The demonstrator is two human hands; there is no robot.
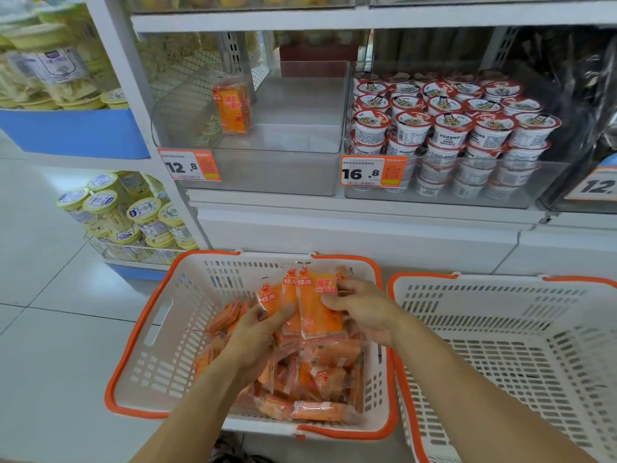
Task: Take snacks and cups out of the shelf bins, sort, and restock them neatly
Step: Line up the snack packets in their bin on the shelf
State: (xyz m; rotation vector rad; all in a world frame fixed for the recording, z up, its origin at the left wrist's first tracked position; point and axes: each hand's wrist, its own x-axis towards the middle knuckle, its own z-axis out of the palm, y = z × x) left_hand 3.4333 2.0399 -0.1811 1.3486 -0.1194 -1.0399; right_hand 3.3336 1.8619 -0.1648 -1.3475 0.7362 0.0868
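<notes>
Restocking of the orange snacks has only begun

Our left hand [257,332] and right hand [362,312] both pinch upright snack packs [317,305] over the left basket [140,332] — one pack [232,108] stands in the clear bin [247,172], many remain; the cups [450,128] look untouched, the right basket [500,329] is cut off.

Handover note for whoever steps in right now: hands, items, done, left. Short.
Left hand: holds orange packets upright over the left basket.
Right hand: grip on the same bunch from the other side.
Left basket: full of loose orange packets.
Right basket: no items visible inside.
Left bin: nearly empty, a few packets stand at its left wall.
Right bin: cups stacked in rows.
Done: snack bin largely emptied, restock just begun.
Left: move the remaining packets from basket to bin, neatly.
</notes>
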